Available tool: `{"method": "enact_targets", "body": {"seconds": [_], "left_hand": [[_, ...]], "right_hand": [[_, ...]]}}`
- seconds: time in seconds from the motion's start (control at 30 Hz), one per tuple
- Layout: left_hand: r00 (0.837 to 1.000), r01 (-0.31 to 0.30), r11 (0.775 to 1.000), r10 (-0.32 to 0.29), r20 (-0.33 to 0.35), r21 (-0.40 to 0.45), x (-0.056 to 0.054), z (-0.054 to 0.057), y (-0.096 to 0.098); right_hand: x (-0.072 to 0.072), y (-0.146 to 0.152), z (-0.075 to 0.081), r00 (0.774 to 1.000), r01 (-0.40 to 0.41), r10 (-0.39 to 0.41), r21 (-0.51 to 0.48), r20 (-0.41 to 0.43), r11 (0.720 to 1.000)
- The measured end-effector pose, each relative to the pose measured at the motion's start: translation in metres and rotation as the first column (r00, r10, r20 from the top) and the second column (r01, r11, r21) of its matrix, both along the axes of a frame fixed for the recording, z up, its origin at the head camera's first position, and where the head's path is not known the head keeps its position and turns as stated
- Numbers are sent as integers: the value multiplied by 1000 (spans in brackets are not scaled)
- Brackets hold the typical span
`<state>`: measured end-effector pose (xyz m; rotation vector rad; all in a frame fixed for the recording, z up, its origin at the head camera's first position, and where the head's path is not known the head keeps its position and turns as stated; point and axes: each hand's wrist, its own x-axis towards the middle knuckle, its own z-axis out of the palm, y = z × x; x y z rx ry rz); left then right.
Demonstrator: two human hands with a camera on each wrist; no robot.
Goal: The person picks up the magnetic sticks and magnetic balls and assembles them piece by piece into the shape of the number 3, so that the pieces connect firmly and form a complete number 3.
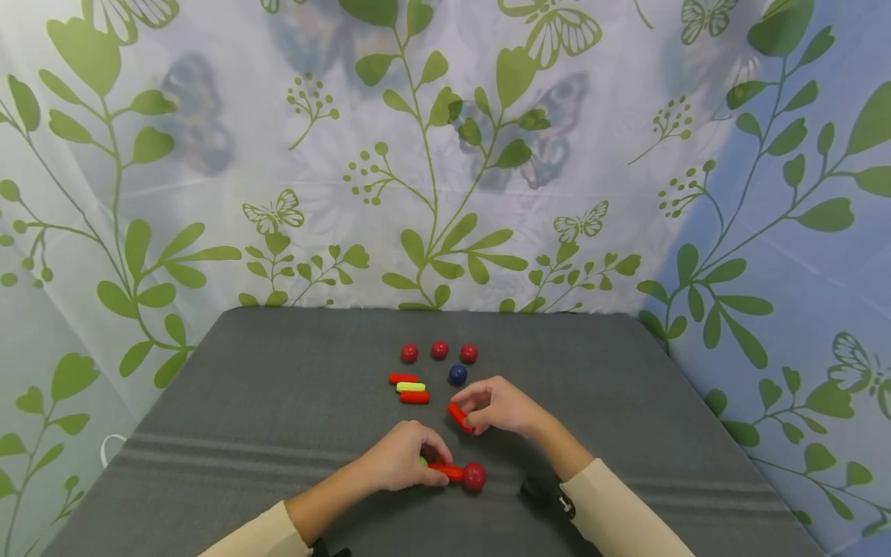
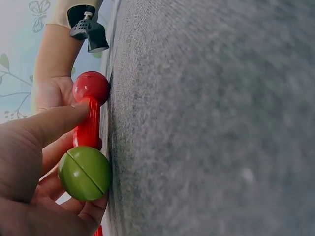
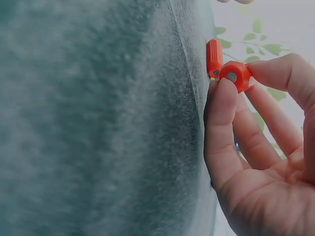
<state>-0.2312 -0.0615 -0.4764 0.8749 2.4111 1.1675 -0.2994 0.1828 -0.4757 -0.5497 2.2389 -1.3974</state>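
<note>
Near the front of the table my left hand (image 1: 400,456) grips a red ridged rod (image 2: 87,125), thumb along its side. A red ball (image 1: 475,476) sits on one end of that rod and a green ball (image 2: 84,173) on the other; together they lie close over the cloth. Between thumb and fingers, my right hand (image 1: 504,406) pinches a second red rod (image 1: 459,417), tilted, just in front of a dark blue ball (image 1: 457,375). In the right wrist view, a round grey metal disc (image 3: 231,76) shows in that rod's end.
Beyond the hands, two loose red rods (image 1: 414,398) lie with a yellow rod (image 1: 411,387) between them. Three red balls (image 1: 439,350) stand in a row farther back. A grey cloth covers the table (image 1: 299,363), and a leaf-patterned curtain (image 1: 313,170) hangs behind it.
</note>
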Motion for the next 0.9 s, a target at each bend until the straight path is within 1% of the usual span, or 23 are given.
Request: {"method": "enact_targets", "body": {"seconds": [0.2,0.37,0.57,0.67,0.9], "left_hand": [[1000,16,1000,-16,-25,-1,-2,-1,6],[999,28,1000,-28,-46,1,-2,-2,8],[999,25,1000,-26,-44,-5,-2,-3,10],[999,27,1000,-28,-45,-9,-2,-2,11],[999,25,1000,-26,-31,-18,-3,-3,12]], "right_hand": [[7,7,-3,995,63,-59,-50,77,997],[13,9,-2,987,96,-81,-105,138,990],[17,11,-4,970,159,-126,-145,210,977],[20,13,-3,962,181,-142,-158,233,971],[25,17,-2,944,203,-143,-180,297,962]]}}
